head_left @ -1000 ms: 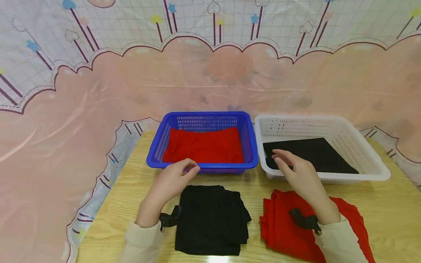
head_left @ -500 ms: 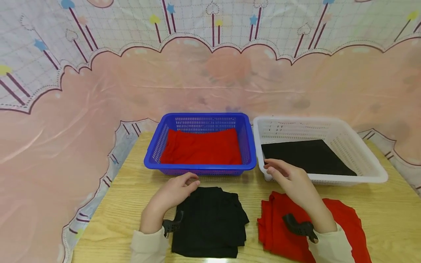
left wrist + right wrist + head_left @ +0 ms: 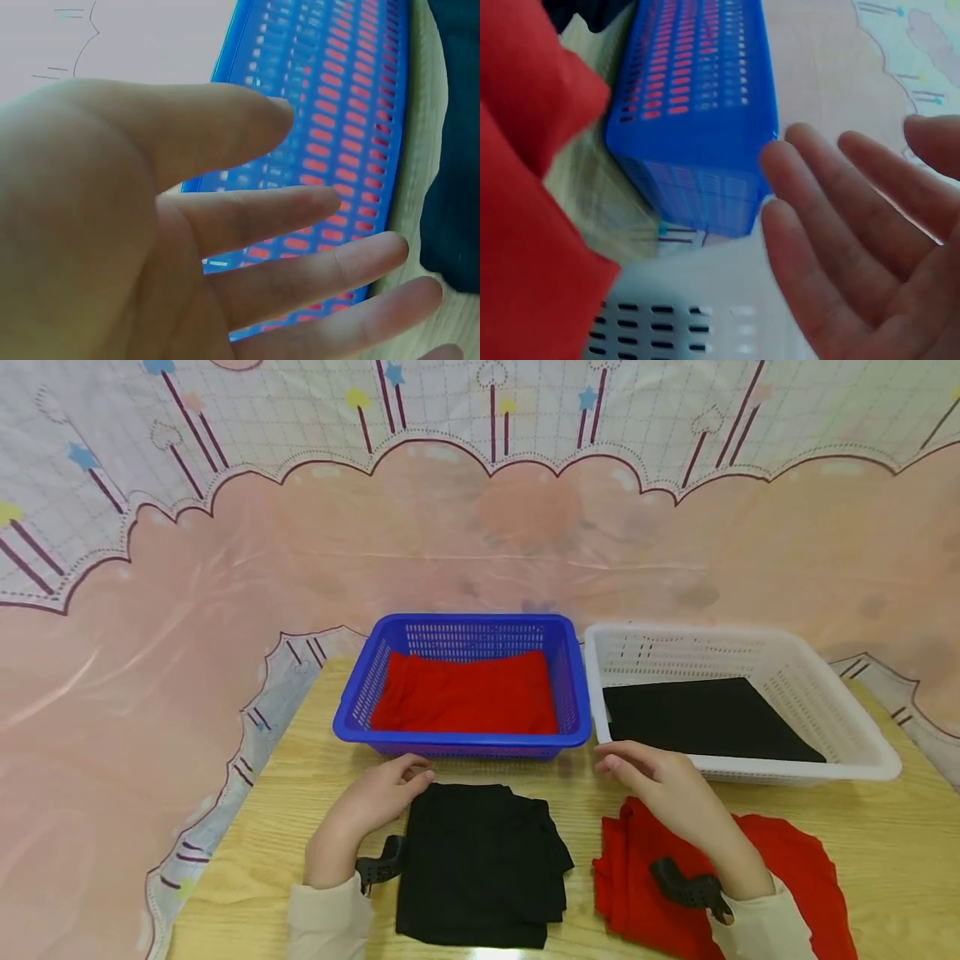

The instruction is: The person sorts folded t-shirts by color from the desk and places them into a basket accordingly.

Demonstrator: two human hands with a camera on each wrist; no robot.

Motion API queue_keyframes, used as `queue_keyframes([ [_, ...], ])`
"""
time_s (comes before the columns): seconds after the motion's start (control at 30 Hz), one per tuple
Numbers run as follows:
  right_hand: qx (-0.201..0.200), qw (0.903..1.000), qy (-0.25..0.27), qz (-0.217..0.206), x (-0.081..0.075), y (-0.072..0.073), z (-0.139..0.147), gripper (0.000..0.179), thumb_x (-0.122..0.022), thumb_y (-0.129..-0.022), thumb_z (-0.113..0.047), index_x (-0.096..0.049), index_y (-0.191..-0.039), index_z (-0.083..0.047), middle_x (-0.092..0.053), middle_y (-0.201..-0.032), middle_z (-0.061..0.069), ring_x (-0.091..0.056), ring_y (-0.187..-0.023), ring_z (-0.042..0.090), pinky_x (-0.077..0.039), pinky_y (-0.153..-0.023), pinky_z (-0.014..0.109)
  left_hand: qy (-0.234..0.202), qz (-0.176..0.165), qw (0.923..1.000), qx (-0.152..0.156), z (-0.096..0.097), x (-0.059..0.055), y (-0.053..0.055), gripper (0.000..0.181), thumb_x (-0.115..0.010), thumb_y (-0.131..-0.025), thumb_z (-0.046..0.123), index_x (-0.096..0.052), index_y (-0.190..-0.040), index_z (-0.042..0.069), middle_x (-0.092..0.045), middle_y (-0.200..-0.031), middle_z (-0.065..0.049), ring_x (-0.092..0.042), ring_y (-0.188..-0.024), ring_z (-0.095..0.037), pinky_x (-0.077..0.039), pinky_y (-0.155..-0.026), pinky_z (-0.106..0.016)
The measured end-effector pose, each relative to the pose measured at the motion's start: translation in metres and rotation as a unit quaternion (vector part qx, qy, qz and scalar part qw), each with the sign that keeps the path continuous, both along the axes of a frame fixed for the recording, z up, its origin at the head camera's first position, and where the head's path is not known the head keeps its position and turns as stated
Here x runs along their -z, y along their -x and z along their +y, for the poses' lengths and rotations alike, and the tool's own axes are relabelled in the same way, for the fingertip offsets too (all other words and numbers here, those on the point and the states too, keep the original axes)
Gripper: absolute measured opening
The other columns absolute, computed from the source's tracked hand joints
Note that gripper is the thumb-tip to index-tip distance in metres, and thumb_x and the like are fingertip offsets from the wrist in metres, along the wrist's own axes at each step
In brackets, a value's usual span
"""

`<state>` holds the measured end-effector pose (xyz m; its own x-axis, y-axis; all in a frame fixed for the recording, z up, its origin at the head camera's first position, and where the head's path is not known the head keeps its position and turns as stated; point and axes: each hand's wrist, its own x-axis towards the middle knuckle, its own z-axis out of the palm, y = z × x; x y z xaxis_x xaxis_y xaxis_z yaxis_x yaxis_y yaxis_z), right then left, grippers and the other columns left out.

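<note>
Seemingly pre-grasp, with left hand [image 3: 382, 795], right hand [image 3: 663, 787] loosely spread at 10-to-11 o'clock of black cloth [image 3: 480, 872], red cloth [image 3: 636, 893], 6 o'clock from blue basket [image 3: 461, 740], white basket [image 3: 795, 768]. Likely calls for lowering, pinching.

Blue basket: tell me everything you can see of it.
The blue basket is rectangular, open-topped and plastic-looking, with rows of wall slots and a smooth rim. It stands upright on the wood-grained table, just left of the white basket; whether their rims touch is unclear. A red cloth lies inside. The left hand near its front does not grip it.
</note>
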<state>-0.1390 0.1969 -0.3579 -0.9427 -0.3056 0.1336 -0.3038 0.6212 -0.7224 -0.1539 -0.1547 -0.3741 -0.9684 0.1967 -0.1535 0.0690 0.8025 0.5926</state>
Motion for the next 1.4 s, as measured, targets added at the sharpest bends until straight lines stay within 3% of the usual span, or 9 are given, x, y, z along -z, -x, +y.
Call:
queue_keyframes([
  [0.17,-0.044,0.9978,-0.033,-0.036,0.004,-0.001,-0.010,0.036,-0.049,-0.090,-0.040,-0.056,-0.118,-0.019,-0.063,-0.090,-0.007,-0.059,-0.078,0.009,-0.048,-0.068,0.026,-0.020,-0.029,0.9993,-0.014,-0.004,0.000,0.000,0.032,-0.049,-0.092,0.028,-0.054,-0.117,0.009,-0.053,-0.065,-0.006,-0.048,-0.050,-0.017,-0.042,-0.052,-0.030],
  [0.37,-0.114,0.9830,-0.130,-0.060,0.013,-0.003,-0.020,0.040,-0.050,-0.090,-0.037,-0.054,-0.122,-0.014,-0.062,-0.089,-0.009,-0.057,-0.079,0.005,-0.047,-0.071,0.029,-0.004,-0.036,0.9993,-0.007,0.000,0.007,0.000,0.033,-0.050,-0.091,0.029,-0.053,-0.116,0.008,-0.053,-0.059,-0.004,-0.048,-0.044,-0.017,-0.042,-0.053,-0.029],
  [0.6,-0.123,0.9737,-0.176,-0.075,0.020,0.000,-0.034,0.041,-0.051,-0.089,-0.035,-0.056,-0.119,-0.007,-0.065,-0.092,-0.002,-0.060,-0.083,0.012,-0.047,-0.077,0.037,0.000,-0.048,0.9985,-0.025,0.001,0.009,0.003,0.038,-0.050,-0.091,0.029,-0.050,-0.123,0.007,-0.051,-0.056,-0.006,-0.048,-0.043,-0.020,-0.043,-0.048,-0.030],
  [0.73,-0.142,0.9684,-0.177,-0.105,0.023,-0.001,-0.040,0.044,-0.052,-0.088,-0.036,-0.056,-0.119,-0.005,-0.066,-0.092,-0.001,-0.060,-0.082,0.012,-0.048,-0.077,0.037,0.030,-0.028,0.9991,-0.015,0.003,0.008,0.003,0.036,-0.050,-0.090,0.031,-0.054,-0.118,0.008,-0.056,-0.066,-0.005,-0.051,-0.054,-0.018,-0.047,-0.062,-0.035],
  [0.87,-0.184,0.9600,-0.148,-0.150,0.024,-0.006,-0.045,0.051,-0.051,-0.088,-0.041,-0.052,-0.123,-0.005,-0.063,-0.083,-0.007,-0.055,-0.071,0.007,-0.046,-0.067,0.029,0.039,-0.005,0.9992,0.009,0.007,0.007,0.001,0.033,-0.051,-0.089,0.031,-0.058,-0.113,0.009,-0.058,-0.080,-0.001,-0.052,-0.061,-0.015,-0.045,-0.079,-0.041],
  [1.0,-0.199,0.9567,-0.128,-0.170,0.025,-0.010,-0.050,0.057,-0.051,-0.087,-0.045,-0.048,-0.128,-0.007,-0.057,-0.074,-0.011,-0.048,-0.061,0.006,-0.040,-0.057,0.025,0.031,0.005,0.9993,0.017,0.010,0.006,0.000,0.032,-0.052,-0.089,0.031,-0.059,-0.112,0.009,-0.061,-0.086,-0.001,-0.055,-0.066,-0.016,-0.044,-0.081,-0.042],
  [1.2,-0.191,0.9599,-0.122,-0.166,0.026,-0.015,-0.056,0.061,-0.052,-0.085,-0.047,-0.037,-0.137,-0.019,-0.051,-0.070,-0.010,-0.044,-0.055,0.009,-0.034,-0.048,0.024,0.032,0.015,0.9988,0.032,0.017,0.007,0.000,0.033,-0.052,-0.088,0.035,-0.059,-0.112,0.013,-0.061,-0.099,-0.002,-0.056,-0.089,-0.021,-0.043,-0.084,-0.044],
  [1.33,-0.168,0.9673,-0.118,-0.149,0.028,-0.016,-0.057,0.061,-0.051,-0.085,-0.048,-0.034,-0.138,-0.024,-0.060,-0.101,-0.001,-0.057,-0.085,0.016,-0.047,-0.071,0.034,0.021,0.023,0.9985,0.044,0.021,0.009,0.001,0.036,-0.050,-0.089,0.039,-0.058,-0.115,0.015,-0.060,-0.104,-0.002,-0.055,-0.094,-0.022,-0.042,-0.085,-0.044],
  [1.4,-0.153,0.9720,-0.105,-0.144,0.030,-0.016,-0.058,0.060,-0.051,-0.085,-0.048,-0.034,-0.138,-0.024,-0.054,-0.119,0.003,-0.053,-0.103,0.021,-0.043,-0.085,0.043,0.013,0.021,0.9989,0.039,0.020,0.011,0.002,0.039,-0.051,-0.088,0.039,-0.056,-0.118,0.015,-0.059,-0.108,-0.003,-0.055,-0.097,-0.023,-0.042,-0.086,-0.045],
])
